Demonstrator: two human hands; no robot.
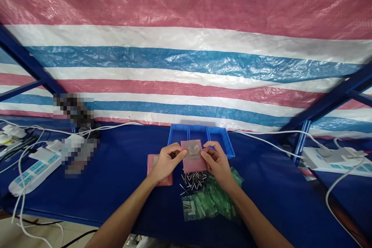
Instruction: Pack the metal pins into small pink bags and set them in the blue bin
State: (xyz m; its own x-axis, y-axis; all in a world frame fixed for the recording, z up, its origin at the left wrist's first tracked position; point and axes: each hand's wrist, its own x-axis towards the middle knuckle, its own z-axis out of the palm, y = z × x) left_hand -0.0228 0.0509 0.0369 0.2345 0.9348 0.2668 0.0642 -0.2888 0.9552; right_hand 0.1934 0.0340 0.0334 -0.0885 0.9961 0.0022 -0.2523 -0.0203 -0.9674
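Both the left hand (165, 162) and the right hand (218, 162) have their fingers (175, 147) pinched together on a pink packet (192, 165), one at each side edge, above loose metal pieces (193, 182) on the blue surface (116, 174). Pale marks (189, 206) among the green bags (207, 201) are too small to read.

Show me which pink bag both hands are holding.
The pink bag pinched between the left hand and right hand; the other pink bags lie piled on the table, farther left.
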